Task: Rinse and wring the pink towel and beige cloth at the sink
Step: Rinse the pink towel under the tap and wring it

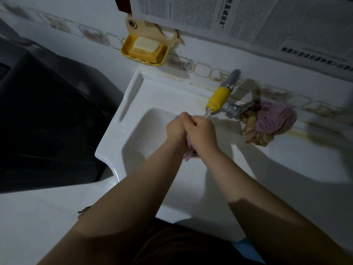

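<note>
- The pink towel (188, 156) is almost wholly hidden inside the left hand (176, 129) and right hand (200, 131) at centre frame; only a small end shows below the wrists.
- The beige cloth (250, 129), right of centre, lies partly under a second pink cloth (275, 119).
- The printed paper (248, 20) is cut off by the top edge, its small print unreadable.
- The dark appliance (47, 115) runs off the left edge.

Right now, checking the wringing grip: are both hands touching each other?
Touching. The head view shows the left hand pressed against the right hand at the knuckles, both gripping the pink towel over the sink.
</note>
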`<action>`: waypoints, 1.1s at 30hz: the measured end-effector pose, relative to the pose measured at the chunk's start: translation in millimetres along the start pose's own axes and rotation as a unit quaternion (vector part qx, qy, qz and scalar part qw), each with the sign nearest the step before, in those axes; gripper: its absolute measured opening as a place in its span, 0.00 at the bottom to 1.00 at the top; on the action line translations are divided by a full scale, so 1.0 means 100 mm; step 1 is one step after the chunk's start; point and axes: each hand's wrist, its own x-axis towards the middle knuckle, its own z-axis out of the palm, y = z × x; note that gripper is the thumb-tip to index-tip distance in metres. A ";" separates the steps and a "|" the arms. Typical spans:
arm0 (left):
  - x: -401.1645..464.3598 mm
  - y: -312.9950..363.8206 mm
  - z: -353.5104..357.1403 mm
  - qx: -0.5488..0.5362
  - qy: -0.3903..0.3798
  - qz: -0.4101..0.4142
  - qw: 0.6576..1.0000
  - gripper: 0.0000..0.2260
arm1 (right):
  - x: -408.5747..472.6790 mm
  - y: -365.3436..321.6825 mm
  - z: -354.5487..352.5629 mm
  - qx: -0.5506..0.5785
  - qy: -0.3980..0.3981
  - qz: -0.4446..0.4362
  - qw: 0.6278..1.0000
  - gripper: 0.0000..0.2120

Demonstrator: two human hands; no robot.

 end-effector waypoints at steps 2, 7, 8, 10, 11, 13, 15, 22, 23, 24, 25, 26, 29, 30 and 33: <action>-0.08 0.00 0.12 -0.048 0.042 -0.026 0.998 0.11 | 0.19 -0.03 -0.09 -0.015 0.068 0.049 0.996 0.22; 0.01 0.00 0.07 0.075 0.023 0.022 0.997 0.10 | 0.07 0.00 0.09 -0.040 0.067 0.012 0.997 0.20; -0.02 -0.01 0.11 0.088 0.015 -0.003 0.996 0.11 | 0.07 0.01 0.07 -0.062 0.067 0.010 0.996 0.21; -0.10 -0.04 0.16 -0.027 0.007 -0.077 0.997 0.11 | 0.21 0.03 -0.08 -0.041 0.068 0.060 0.995 0.20; -0.11 -0.05 0.21 -0.080 0.018 -0.125 0.989 0.13 | 0.28 0.01 -0.15 -0.018 0.062 0.086 0.994 0.20; -0.11 0.00 0.19 -0.043 0.001 -0.097 0.994 0.11 | 0.27 -0.02 -0.12 -0.001 0.069 0.106 0.992 0.19; -0.02 0.08 0.11 0.109 -0.014 -0.002 0.994 0.07 | 0.14 -0.05 0.05 -0.048 0.088 0.075 0.992 0.20; -0.10 0.04 0.01 -0.135 -0.212 -0.150 0.956 0.29 | 0.53 0.08 -0.20 -0.036 0.006 0.141 0.989 0.15; -0.09 0.08 -0.04 -0.152 -0.225 -0.131 0.954 0.31 | 0.55 0.08 -0.21 0.023 -0.029 0.169 0.985 0.12; -0.05 0.11 -0.08 -0.159 -0.238 -0.119 0.951 0.34 | 0.52 0.06 -0.23 0.097 -0.074 0.201 0.972 0.12; -0.04 0.13 -0.14 -0.160 -0.253 -0.120 0.947 0.37 | 0.47 0.10 -0.26 0.174 -0.125 0.213 0.953 0.16; -0.03 0.15 -0.19 -0.155 -0.275 -0.119 0.941 0.38 | 0.41 0.15 -0.31 0.198 -0.173 0.200 0.944 0.19; -0.05 0.13 -0.32 -0.046 -0.346 -0.107 0.931 0.31 | 0.29 0.25 -0.49 0.046 -0.233 0.118 0.964 0.26; -0.06 0.12 -0.36 -0.017 -0.354 -0.092 0.931 0.25 | 0.30 0.27 -0.53 0.013 -0.225 0.090 0.970 0.24; 0.01 0.09 -0.49 -0.029 -0.359 -0.062 0.931 0.16 | 0.37 0.27 -0.65 0.012 -0.205 0.066 0.977 0.11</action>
